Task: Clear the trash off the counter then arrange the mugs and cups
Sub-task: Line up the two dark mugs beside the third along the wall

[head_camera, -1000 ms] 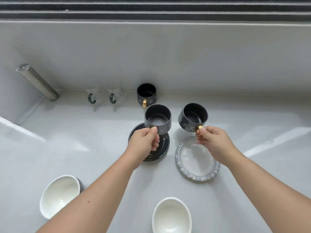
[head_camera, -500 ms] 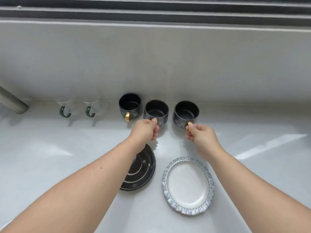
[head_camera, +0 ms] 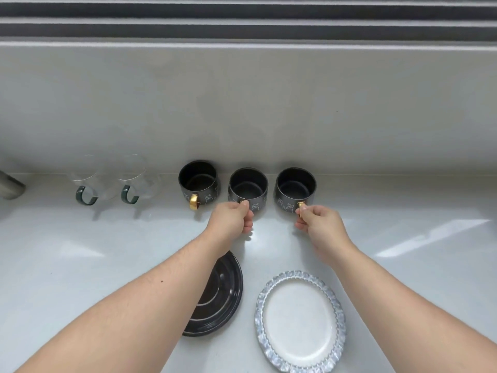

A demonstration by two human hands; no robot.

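- Black ceramic mugs with gold handles and pale cat drawings stand upright in a row at the back of the counter, against the wall: the left mug (head_camera: 198, 181), the middle mug (head_camera: 248, 187) and the right mug (head_camera: 295, 187), near one another but apart.
- Left hand (head_camera: 231, 219) is pinched shut on the middle mug's gold handle, which it mostly hides.
- Right hand (head_camera: 318, 223) pinches the right mug's gold handle (head_camera: 301, 205) between thumb and forefinger.
- Both held mugs look set on the pale grey counter (head_camera: 80, 265); whether they bear full weight on it I cannot tell.
- Left of the mugs, two clear glass cups with dark green handles, one (head_camera: 87, 181) and the other (head_camera: 134, 179), stand side by side along the same wall.
- Nearer the person, a black saucer with pale rings (head_camera: 226, 294) lies partly under the left forearm.
- Just beside it on the right lies a white oval plate with a frilled blue-grey rim (head_camera: 301, 321).
- At the far left edge, a metal tube (head_camera: 10, 185) pokes into view.
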